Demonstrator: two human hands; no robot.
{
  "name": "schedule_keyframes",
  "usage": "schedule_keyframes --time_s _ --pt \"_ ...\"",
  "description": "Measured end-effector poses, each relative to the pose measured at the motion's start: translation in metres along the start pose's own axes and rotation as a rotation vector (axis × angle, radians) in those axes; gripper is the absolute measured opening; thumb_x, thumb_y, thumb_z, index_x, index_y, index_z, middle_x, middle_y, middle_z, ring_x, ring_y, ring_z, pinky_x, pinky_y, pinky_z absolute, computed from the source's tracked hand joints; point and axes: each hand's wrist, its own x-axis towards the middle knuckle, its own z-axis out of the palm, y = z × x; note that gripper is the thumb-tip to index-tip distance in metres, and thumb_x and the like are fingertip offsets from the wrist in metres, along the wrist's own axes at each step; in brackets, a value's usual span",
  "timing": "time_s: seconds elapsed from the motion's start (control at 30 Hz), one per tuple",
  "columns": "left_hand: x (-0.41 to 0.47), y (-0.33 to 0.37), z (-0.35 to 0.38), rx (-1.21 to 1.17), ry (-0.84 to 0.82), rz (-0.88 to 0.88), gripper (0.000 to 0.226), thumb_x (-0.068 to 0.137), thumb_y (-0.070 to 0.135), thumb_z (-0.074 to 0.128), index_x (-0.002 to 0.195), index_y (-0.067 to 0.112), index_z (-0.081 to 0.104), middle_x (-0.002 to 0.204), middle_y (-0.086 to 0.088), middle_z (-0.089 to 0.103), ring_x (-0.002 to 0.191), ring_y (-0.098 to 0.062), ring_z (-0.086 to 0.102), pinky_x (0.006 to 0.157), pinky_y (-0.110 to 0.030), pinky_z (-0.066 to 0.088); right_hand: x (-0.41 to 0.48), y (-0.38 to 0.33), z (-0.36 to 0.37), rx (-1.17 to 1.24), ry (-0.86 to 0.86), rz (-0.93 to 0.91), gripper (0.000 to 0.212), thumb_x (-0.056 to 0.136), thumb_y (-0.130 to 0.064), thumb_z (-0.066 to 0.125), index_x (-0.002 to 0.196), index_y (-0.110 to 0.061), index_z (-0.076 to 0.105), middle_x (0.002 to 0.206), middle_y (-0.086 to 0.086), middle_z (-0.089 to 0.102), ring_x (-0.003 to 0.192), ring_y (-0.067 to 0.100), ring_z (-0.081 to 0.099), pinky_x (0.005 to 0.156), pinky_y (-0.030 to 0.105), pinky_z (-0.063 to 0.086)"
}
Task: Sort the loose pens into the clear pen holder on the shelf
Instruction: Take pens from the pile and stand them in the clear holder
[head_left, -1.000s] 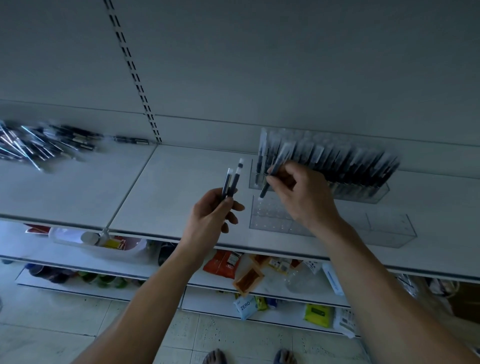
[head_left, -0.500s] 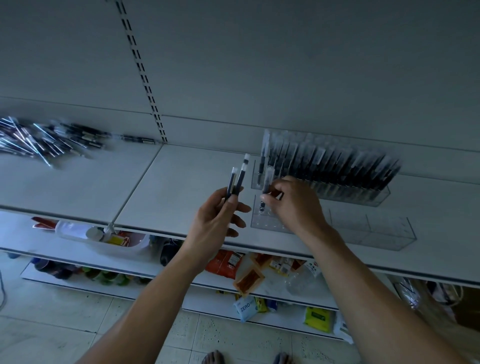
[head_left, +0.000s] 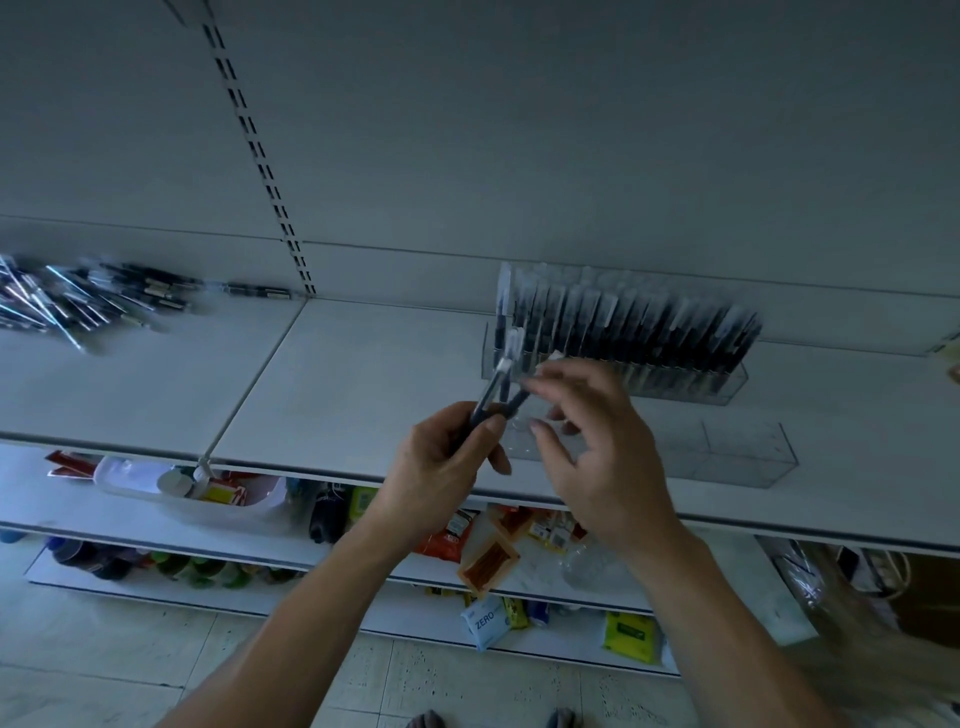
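Note:
My left hand (head_left: 441, 462) grips two dark pens (head_left: 491, 395) with white caps, held up in front of the shelf (head_left: 363, 374). My right hand (head_left: 602, 447) is beside it, and its fingertips pinch one of those pens, which tilts to the right. The clear pen holder (head_left: 727, 452) stands on the shelf behind my hands. Its back tier is packed with several upright dark pens (head_left: 623, 332); its front tier is mostly bare, with one pen (head_left: 514, 340) upright at its left end. A pile of loose pens (head_left: 78, 301) lies far left on the shelf.
A slotted upright (head_left: 260, 156) runs up the back panel between two shelf boards. Below are lower shelves with a white tub (head_left: 156, 483), snack packets (head_left: 488, 561) and bottles (head_left: 104, 561). Tiled floor (head_left: 104, 649) lies beneath, with toes at the frame's bottom edge.
My right hand set a pen upright in the holder's front tier, then came back to my left hand and took hold of one of its two pens. The view shifted slightly.

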Motion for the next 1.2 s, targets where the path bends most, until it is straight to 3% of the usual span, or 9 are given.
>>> schedule_keyframes --time_s 0.17,0.3,0.5,0.67,0.77,0.8,0.87,1.07,1.2 --pt "-0.006 -0.003 0.005 0.173 -0.046 0.003 0.015 0.097 0.032 0.052 0.098 0.025 0.065 0.076 -0.001 0.069 0.053 -0.008 0.046 0.052 -0.026 0.036 -0.002 0.005 0.005 -0.120 -0.093 -0.046 0.017 0.082 -0.009 0.073 0.099 -0.012 0.069 0.102 -0.001 0.059 0.095 0.015 0.058 0.077 0.021 0.047" --pt "-0.008 -0.001 0.002 0.098 0.074 -0.070 0.044 0.085 0.057 0.041 0.100 0.022 0.063 0.081 0.004 0.067 0.047 -0.005 0.042 0.044 -0.018 0.035 -0.001 0.023 -0.013 -0.171 -0.079 0.028 0.014 0.085 -0.015 0.070 0.099 -0.014 0.071 0.093 -0.001 0.068 0.075 0.012 0.061 0.063 0.015 0.044" --pt "-0.012 -0.006 -0.003 -0.122 0.219 -0.168 0.036 0.103 0.035 0.034 0.098 0.012 0.061 0.059 0.006 0.047 0.052 -0.008 0.037 0.048 -0.019 0.029 0.029 0.026 -0.018 -0.026 0.059 0.096 0.013 0.092 -0.019 0.064 0.100 -0.012 0.070 0.090 -0.003 0.060 0.068 0.001 0.053 0.060 0.008 0.042" --pt "-0.016 -0.006 -0.003 -0.135 0.181 -0.162 0.028 0.104 0.025 0.034 0.097 0.012 0.058 0.064 0.003 0.050 0.056 -0.011 0.037 0.051 -0.021 0.029 0.046 0.024 0.000 0.180 -0.007 0.294 0.015 0.094 -0.026 0.059 0.100 -0.014 0.066 0.089 0.000 0.068 0.079 0.017 0.067 0.074 0.040 0.058" --pt "-0.017 -0.006 -0.004 -0.135 0.161 -0.140 0.026 0.104 0.023 0.035 0.102 0.009 0.057 0.073 -0.003 0.056 0.059 -0.016 0.040 0.053 -0.023 0.033 0.047 0.027 0.009 0.081 -0.085 0.311 0.014 0.095 -0.026 0.059 0.099 -0.012 0.061 0.088 0.000 0.069 0.073 0.012 0.066 0.063 0.024 0.055" --pt "-0.017 -0.007 -0.004 -0.134 0.156 -0.136 0.026 0.104 0.022 0.035 0.103 0.008 0.057 0.075 -0.003 0.058 0.060 -0.017 0.041 0.053 -0.023 0.034 0.046 0.029 0.011 0.022 -0.125 0.309 0.015 0.095 -0.026 0.058 0.099 -0.012 0.060 0.088 -0.002 0.068 0.068 0.007 0.062 0.056 0.012 0.048" --pt "-0.018 -0.007 -0.005 -0.144 0.153 -0.136 0.026 0.103 0.022 0.036 0.104 0.007 0.057 0.076 -0.003 0.060 0.061 -0.016 0.043 0.053 -0.022 0.035 0.043 0.033 0.018 -0.078 -0.209 0.311 0.016 0.095 -0.028 0.058 0.101 -0.013 0.062 0.087 -0.003 0.065 0.064 0.004 0.055 0.050 0.008 0.036" --pt "-0.016 -0.009 -0.006 -0.163 0.129 -0.122 0.024 0.102 0.020 0.038 0.105 0.006 0.057 0.086 -0.003 0.068 0.070 -0.018 0.059 0.065 -0.026 0.050 0.041 0.042 0.041 -0.240 -0.238 0.292 0.020 0.088 -0.029 0.067 0.099 -0.013 0.072 0.102 0.001 0.067 0.094 0.020 0.058 0.082 0.037 0.050" --pt "-0.012 -0.009 -0.007 -0.123 0.149 -0.081 0.018 0.101 0.015 0.041 0.107 0.007 0.056 0.091 -0.002 0.073 0.084 -0.019 0.068 0.078 -0.026 0.054 0.040 0.051 0.041 -0.157 -0.265 0.308 0.023 0.086 -0.032 0.069 0.100 -0.015 0.074 0.111 -0.001 0.067 0.102 0.017 0.059 0.091 0.038 0.049"
